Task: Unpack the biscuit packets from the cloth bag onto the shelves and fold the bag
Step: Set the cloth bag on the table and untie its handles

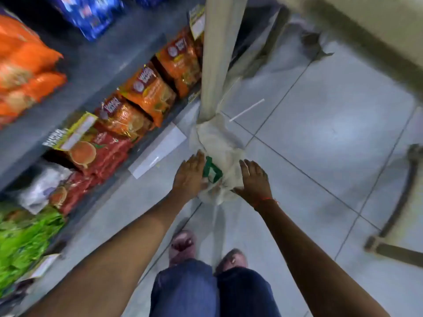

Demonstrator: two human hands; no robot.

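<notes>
One view only: head camera, looking steeply down; the frame is motion-blurred.

- Both of your arms reach down and forward. The bag (220, 143), pale cloth and crumpled, sits on the floor (320, 110) against the foot of a pale pillar (219, 53).
- Your left hand (190, 177) lies against the bag's left side. Its fingers (198, 159) are fairly straight and point away from you, back of the hand up.
- Your right hand (254, 179) lies against the bag's right side, fingers spread and straight, thumb angled inward toward the cloth. A red thread (266, 199) circles that wrist.
- Neither hand shows a curled grip; with the blur, you cannot tell whether any cloth is caught under the palms.
- A green packet (211, 171) shows at the bag's mouth, between your two hands, touching or just beside the left one.
- The shelves (96, 72) run along the left: grey boards, with orange packets (148, 92) standing in a row on the low board and red packets (107, 152) nearer you on the same board. Blue packs (91, 17) sit higher up and green packs (25, 239) at the lower left.
- A pale flat sheet (160, 149) lies on the floor between the shelves and the bag. A thin white stick (247, 110) lies just beyond the bag, to the right of the pillar.
- Your feet (183, 244) stand near the bag, on your side of it.
</notes>
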